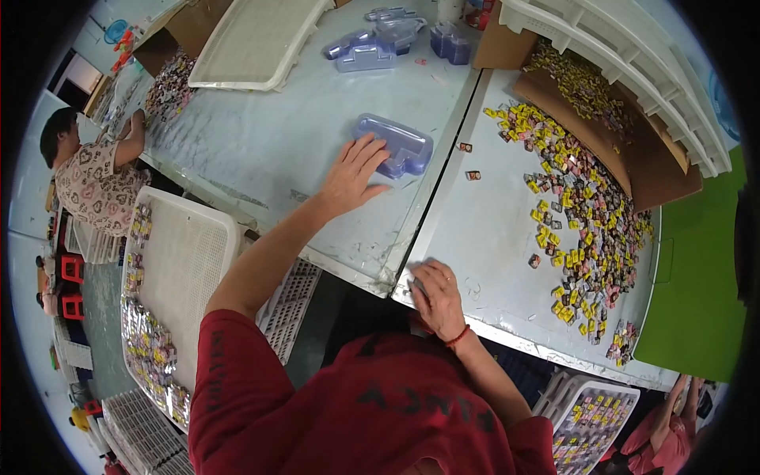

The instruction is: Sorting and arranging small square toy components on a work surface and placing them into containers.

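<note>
A shallow translucent blue-purple plastic tray [412, 148] with a stepped outline lies on the table ahead of me. My left hand [352, 176] reaches over its left side, fingers stretched out and resting on it. Close to the table's front edge, just right of the seam, is my right hand [439, 299]. Its fingers are curled inward, and whatever they may hold is hidden. Two small dark pieces [473, 176] lie beyond it, beside the seam. Farther right spreads a large heap of small yellow, black and pink pieces [582, 229].
A tipped cardboard box [665, 170] holds more pieces at the right. More blue trays [372, 54] are piled at the back. White crates [178, 261] stand at the left, another [594, 419] at the lower right. One person [95, 174] works at the left; another is at the lower right.
</note>
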A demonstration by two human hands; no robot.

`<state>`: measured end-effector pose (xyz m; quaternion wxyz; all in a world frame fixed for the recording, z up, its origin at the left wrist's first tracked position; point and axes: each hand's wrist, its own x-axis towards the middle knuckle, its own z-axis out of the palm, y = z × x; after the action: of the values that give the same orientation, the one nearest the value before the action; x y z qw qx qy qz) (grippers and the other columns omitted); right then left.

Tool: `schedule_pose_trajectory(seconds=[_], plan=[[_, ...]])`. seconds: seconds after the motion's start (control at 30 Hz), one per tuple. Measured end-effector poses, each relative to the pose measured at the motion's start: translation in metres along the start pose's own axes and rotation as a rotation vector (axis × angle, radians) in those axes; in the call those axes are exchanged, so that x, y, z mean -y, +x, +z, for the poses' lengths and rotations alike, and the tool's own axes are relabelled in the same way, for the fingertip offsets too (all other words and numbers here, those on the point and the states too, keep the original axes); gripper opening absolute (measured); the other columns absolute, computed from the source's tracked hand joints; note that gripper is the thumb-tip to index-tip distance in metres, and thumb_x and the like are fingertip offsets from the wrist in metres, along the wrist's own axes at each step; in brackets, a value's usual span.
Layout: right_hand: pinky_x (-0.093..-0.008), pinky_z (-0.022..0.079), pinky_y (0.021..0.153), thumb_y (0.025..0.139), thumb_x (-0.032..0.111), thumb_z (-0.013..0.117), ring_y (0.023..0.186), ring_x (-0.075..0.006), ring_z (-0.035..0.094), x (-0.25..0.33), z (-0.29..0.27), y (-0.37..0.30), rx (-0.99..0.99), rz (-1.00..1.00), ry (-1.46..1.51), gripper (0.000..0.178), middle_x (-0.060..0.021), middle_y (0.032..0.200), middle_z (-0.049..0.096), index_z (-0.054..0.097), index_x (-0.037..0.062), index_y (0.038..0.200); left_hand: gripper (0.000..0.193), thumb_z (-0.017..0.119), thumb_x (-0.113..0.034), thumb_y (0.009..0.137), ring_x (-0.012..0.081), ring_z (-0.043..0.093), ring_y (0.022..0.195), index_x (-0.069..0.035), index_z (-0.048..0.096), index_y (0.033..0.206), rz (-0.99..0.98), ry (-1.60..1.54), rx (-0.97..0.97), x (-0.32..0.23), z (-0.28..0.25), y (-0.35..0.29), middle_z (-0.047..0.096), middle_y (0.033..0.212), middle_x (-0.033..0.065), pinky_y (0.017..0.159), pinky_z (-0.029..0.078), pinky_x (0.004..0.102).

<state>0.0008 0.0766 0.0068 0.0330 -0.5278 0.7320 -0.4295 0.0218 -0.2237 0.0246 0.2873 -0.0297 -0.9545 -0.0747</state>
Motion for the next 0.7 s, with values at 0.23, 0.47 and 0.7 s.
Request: schedule_pose_trajectory(seconds=[0.23,0.47,0.7], plan=[[-0.0416,0.045,0.093,0.077,0.000,0.066,0.108,-0.0364,0.053,-0.004,0.002,0.022,-0.004,0.054,-0.051,0.031,-0.0159,0.109,0.060,0.061,-0.0004,0.108,0.049,0.074,-0.025,0.071,0.0307,0.048,0.117,-0.009,0.058,0.114,-0.059,0.270,-0.136,0.024,0.029,0.039,0.056,0.119,0.0108,0.096,0.038,0.0507],[-0.0412,0.045,0.091,0.075,-0.002,0.067,0.107,-0.0347,0.053,-0.005,0.005,0.017,-0.086,0.001,-0.101,0.030,-0.0137,0.110,0.060,0.061,-0.0001,0.105,0.020,0.072,-0.019,0.073,0.0260,0.060,0.088,-0.004,0.068,0.085,0.026,-0.085,-0.014,0.056,0.015,0.076,0.066,0.092,0.0057,0.080,0.047,0.0364],[-0.0417,0.044,0.093,0.076,-0.001,0.067,0.107,-0.0341,0.053,-0.011,0.009,0.016,-0.102,0.003,-0.055,0.031,-0.0126,0.111,0.060,0.061,0.0009,0.106,0.015,0.070,-0.017,0.080,0.0214,0.062,0.077,-0.006,0.073,0.088,-0.248,-0.470,0.399,0.065,-0.011,0.106,0.068,0.084,0.0063,0.070,0.049,0.0321]])
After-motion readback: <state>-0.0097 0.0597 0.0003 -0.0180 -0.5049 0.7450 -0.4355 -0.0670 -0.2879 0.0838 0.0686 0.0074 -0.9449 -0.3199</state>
